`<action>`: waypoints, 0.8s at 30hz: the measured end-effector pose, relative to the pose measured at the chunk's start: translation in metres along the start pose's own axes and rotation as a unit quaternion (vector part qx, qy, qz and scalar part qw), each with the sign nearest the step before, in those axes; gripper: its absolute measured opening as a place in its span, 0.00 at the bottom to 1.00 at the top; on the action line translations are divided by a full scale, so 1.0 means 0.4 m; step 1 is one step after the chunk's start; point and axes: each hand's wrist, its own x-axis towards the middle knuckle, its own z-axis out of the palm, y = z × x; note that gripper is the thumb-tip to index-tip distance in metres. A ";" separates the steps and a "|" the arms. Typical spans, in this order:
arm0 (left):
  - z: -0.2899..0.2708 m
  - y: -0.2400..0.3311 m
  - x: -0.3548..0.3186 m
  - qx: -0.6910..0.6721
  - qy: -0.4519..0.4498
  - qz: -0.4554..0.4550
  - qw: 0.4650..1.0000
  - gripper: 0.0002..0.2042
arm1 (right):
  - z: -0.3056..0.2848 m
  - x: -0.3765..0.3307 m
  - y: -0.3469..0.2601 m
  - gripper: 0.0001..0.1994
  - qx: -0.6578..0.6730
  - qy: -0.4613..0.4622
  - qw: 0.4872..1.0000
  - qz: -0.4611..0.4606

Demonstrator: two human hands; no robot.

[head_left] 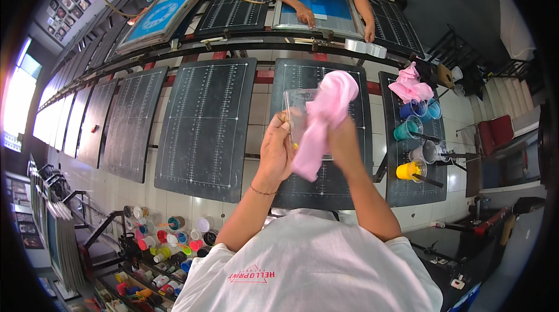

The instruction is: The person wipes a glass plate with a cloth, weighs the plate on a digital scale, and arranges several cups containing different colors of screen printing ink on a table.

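Note:
My left hand [280,137] grips a clear plastic cup [296,115] by its side, thumb and fingers closed round it. A small yellow spot shows near its lower edge. My right hand [342,136], smeared by motion, is closed on a pink cloth [327,115] that hangs beside and partly over the cup. The cloth hides part of the cup and some of my right fingers. Both hands are above a dark printing board [291,192] marked with white rulers.
On the right board stand cups of yellow ink [409,170], teal ink [406,130] and blue ink [412,109], with another pink cloth [411,84]. Across the rail, a co-worker's hands [305,16] are at a blue screen frame [343,6]. Several ink jars [166,239] crowd the lower left.

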 end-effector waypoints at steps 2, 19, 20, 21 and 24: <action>-0.025 0.015 0.005 0.076 0.011 0.021 0.997 0.11 | 0.016 -0.022 0.044 0.17 -0.109 0.015 0.988 -0.106; -0.058 -0.037 0.065 -0.128 -0.058 -0.065 0.988 0.09 | -0.086 0.045 0.067 0.21 0.001 0.020 0.997 0.078; -0.067 -0.026 0.068 -0.101 -0.083 -0.091 0.987 0.09 | -0.100 0.052 0.084 0.20 0.032 0.008 0.996 0.087; -0.072 -0.019 0.072 -0.073 -0.108 -0.118 0.985 0.08 | -0.114 0.059 0.101 0.20 0.062 -0.004 0.993 0.097; -0.039 0.013 0.087 0.116 -0.069 -0.170 0.976 0.14 | -0.144 0.073 0.125 0.22 0.064 -0.050 0.991 0.106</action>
